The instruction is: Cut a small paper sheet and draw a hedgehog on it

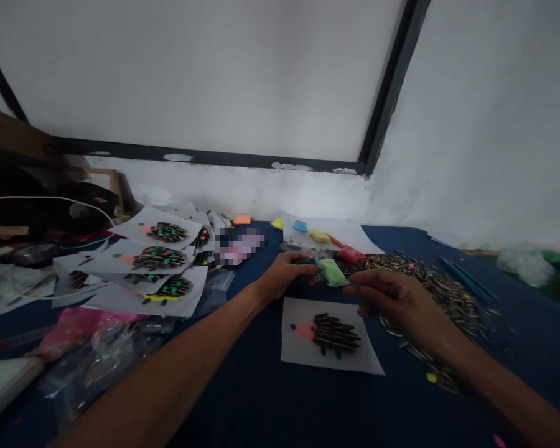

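Note:
My left hand (284, 274) is closed round a dark lump of modelling clay (305, 264), partly hidden by its fingers. Just right of it lies a light green clay pack (333, 272) in clear wrap. My right hand (389, 294) hovers at that pack's right corner, its fingers bent and the thumb a little apart; nothing shows between them. Below both hands lies a white paper card (294, 354) with a hedgehog picture (336, 333): spines of striped sunflower seeds, a coral clay face, and a dark nose and feet.
Sunflower seeds (441, 289) spread to the right, with blue tweezers-like sticks (469, 280) beyond. Several finished hedgehog cards (142, 261) overlap at left, above crumpled plastic bags (107, 348). At the back are more clay packs (320, 236), a red-ended tool (351, 254) and a white wall.

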Motion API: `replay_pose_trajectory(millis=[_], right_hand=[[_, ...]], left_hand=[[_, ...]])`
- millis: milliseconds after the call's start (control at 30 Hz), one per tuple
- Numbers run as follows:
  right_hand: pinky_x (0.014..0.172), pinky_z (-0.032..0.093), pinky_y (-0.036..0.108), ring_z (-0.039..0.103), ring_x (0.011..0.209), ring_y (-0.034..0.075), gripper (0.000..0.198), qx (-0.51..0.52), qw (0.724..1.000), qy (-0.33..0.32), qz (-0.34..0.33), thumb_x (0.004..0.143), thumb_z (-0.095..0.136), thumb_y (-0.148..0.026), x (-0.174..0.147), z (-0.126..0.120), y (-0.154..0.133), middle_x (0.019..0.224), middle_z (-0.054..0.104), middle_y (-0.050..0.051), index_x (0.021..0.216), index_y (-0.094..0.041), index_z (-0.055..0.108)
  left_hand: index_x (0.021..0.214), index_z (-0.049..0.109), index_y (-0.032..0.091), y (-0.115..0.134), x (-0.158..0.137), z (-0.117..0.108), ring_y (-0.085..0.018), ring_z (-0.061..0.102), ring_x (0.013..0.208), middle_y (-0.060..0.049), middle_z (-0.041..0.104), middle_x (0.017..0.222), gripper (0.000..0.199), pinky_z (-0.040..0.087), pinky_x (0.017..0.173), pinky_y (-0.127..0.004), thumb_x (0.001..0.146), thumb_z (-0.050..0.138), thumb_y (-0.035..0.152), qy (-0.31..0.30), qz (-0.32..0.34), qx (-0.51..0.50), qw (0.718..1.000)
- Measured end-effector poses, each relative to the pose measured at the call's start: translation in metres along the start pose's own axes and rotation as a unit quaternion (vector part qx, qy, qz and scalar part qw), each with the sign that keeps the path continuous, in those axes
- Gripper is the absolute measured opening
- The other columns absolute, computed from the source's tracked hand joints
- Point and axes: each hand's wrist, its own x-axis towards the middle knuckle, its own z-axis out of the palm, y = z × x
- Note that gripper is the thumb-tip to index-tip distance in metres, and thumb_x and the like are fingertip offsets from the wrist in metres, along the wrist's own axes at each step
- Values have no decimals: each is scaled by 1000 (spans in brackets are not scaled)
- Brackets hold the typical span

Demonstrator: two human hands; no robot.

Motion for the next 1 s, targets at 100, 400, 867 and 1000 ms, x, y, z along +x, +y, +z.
replay_pose_trajectory(millis=[100,400,867,1000], right_hand=[[43,40,23,62,56,13,33,4,1000,-2,-19,81,59,-51,-1,0,-1,88,71,8,93,-20,59],[38,31,21,47,42,9,31,-15,999,14,-34,78,63,-49,-1,2,-4,56,61,-1,66,-20,57],[39,34,22,52,48,11,30,-16,999,10,-27,78,62,-50,-2,3,-5,68,66,3,78,-20,63],[44,38,23,51,48,10,39,-32,998,6,-55,84,53,-53,-3,2,-4,56,58,1,63,-20,56]], left_hand=[[85,62,9,0,0,0,-10,61,55,-4,65,63,14,51,58,-21,73,69,8,-2,6,-2,1000],[86,62,9,-3,3,-2,-11,62,57,-3,65,67,20,51,58,-23,69,73,10,4,2,-6,1000],[85,63,9,-1,2,-1,-10,61,56,-4,65,64,12,51,59,-23,74,67,7,3,-4,-1,1000],[86,63,9,-3,3,-2,-11,62,59,-4,66,66,15,51,60,-24,72,70,10,-3,5,1,1000]])
